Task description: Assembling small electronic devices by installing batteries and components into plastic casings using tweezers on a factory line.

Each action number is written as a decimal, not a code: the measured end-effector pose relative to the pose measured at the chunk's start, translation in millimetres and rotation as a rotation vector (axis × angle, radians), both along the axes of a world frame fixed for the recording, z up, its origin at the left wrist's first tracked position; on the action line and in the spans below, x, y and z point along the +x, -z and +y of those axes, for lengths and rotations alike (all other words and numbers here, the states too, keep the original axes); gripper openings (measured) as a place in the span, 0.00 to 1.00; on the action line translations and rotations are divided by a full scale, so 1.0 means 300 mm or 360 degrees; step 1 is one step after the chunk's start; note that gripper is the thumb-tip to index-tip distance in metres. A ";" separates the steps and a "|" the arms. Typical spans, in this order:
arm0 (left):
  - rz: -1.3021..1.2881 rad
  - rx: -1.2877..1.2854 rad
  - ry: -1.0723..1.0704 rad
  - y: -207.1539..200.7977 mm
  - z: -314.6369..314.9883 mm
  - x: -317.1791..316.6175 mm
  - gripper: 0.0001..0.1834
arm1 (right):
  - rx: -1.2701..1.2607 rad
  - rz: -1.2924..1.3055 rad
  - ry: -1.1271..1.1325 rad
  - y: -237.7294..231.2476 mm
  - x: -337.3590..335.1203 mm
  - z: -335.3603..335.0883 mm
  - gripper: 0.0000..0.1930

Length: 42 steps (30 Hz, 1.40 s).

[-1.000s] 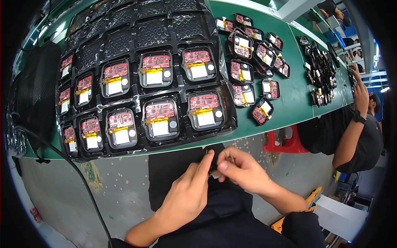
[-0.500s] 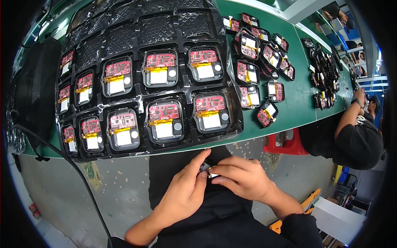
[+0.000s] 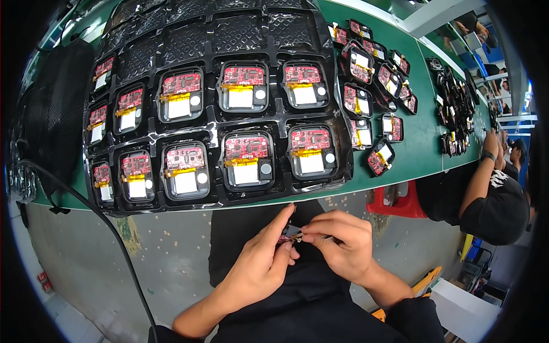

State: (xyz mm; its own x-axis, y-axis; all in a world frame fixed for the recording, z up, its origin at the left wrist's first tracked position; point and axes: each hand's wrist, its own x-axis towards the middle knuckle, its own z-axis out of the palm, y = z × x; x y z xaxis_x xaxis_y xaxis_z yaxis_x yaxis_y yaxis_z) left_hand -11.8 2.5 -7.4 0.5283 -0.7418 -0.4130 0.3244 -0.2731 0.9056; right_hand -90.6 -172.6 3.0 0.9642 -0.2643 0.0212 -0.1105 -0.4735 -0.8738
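My left hand (image 3: 260, 263) and my right hand (image 3: 341, 243) meet over my lap, just below the table edge. Together they pinch one small black module with a red circuit board (image 3: 290, 233) between their fingertips. The left index finger points up along its left side. The right thumb and fingers press it from the right. Most of the module is hidden by the fingers. Above the hands lies a black moulded tray (image 3: 214, 123) with several pockets, each holding a black housing with a red board and a white cell.
Loose modules of the same kind (image 3: 372, 97) lie on the green table (image 3: 420, 143) right of the tray. A black mesh bag (image 3: 54, 120) and a black cable (image 3: 108, 240) are at the left. Another person (image 3: 494, 194) in black sits at the right by a red stool (image 3: 400, 203).
My hands have shifted slightly and turned the small module between the fingertips. The view has moved a little, so the tray sits further right. The person at the right has lowered an arm.
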 end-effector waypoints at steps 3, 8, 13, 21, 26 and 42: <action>-0.0065 -0.0032 -0.0020 -0.003 -0.002 -0.003 0.34 | -0.0032 -0.0120 0.0089 0.012 -0.010 0.026 0.10; -0.0179 -0.0059 -0.0049 0.004 -0.009 -0.012 0.33 | -0.0170 -0.0155 0.0199 0.034 0.000 0.052 0.11; -0.0148 -0.0063 -0.0056 0.007 -0.007 -0.024 0.33 | -0.0225 -0.0071 0.0223 0.033 -0.001 0.056 0.09; -0.0209 -0.0032 -0.0126 0.020 -0.013 -0.040 0.32 | -0.0054 0.0143 0.0295 0.013 0.007 0.059 0.06; -0.0190 -0.0054 -0.0137 0.030 -0.017 -0.041 0.32 | 0.0035 0.0205 0.0337 0.013 0.005 0.057 0.05; -0.0284 -0.0045 -0.0118 0.020 -0.016 -0.026 0.31 | 0.0115 0.0114 0.0373 0.022 -0.001 0.050 0.05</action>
State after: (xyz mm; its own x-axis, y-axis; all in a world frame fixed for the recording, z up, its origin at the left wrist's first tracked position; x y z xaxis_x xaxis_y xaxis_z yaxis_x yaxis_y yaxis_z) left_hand -19.5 -2.3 -13.3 0.6451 -0.7080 -0.2874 0.1766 -0.2279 0.9575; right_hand -90.8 -157.6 -3.4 0.8748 -0.4792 -0.0723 -0.2730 -0.3640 -0.8905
